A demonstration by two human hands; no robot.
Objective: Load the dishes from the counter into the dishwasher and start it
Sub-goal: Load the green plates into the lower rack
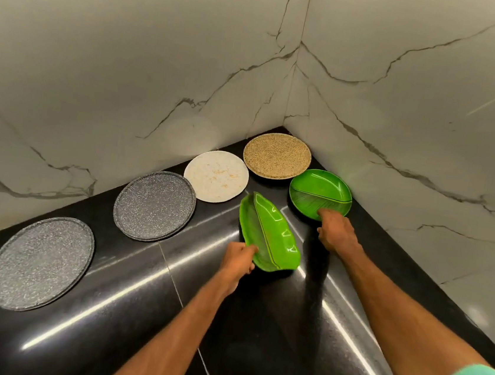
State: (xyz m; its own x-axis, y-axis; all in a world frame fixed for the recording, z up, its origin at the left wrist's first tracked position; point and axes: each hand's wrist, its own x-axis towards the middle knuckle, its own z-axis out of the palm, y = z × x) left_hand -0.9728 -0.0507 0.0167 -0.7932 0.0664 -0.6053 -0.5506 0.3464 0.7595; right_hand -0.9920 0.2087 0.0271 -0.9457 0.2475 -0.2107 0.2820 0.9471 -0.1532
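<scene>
Several dishes lie on a black counter [133, 313] in a wall corner. My left hand [239, 262] grips the near left edge of a green leaf-shaped dish [269, 231], which is tilted up off the counter. My right hand [335, 231] pinches the near rim of a round green divided plate [321, 191] by the right wall. In a row along the left wall lie a brown speckled plate [277, 156], a white plate with orange stains [216, 176], and two grey speckled plates [154, 205] [41, 262].
White marble walls [161, 69] meet at the back corner and close in the counter on the left and right. The dishwasher is out of view.
</scene>
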